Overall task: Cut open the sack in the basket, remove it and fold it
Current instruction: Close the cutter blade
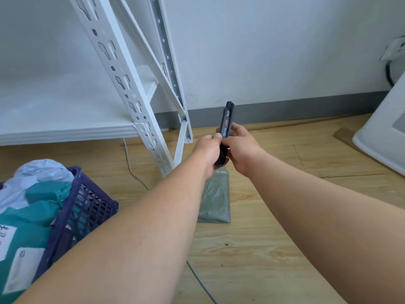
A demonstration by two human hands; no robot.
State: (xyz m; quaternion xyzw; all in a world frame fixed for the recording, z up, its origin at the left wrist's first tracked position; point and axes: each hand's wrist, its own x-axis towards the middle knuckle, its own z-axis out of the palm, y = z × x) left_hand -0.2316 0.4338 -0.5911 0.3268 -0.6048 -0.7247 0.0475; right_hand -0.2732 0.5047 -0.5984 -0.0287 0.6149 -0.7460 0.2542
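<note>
Both my hands hold a black utility knife [226,121] upright in front of me, above the floor. My left hand [208,151] grips its lower part, and my right hand [240,148] holds its middle with thumb and fingers curled round it. No blade shows at its top end. A folded grey-green woven sack [215,198] lies flat on the wooden floor below my hands. At the lower left stands a dark blue plastic basket [87,207] filled with teal and white mailing parcels [32,213].
A white metal shelving rack [140,102] stands at the left, its leg close to the basket and the sack. A thin grey cable [135,174] runs across the floor. A white bin [385,137] sits at the right by the wall.
</note>
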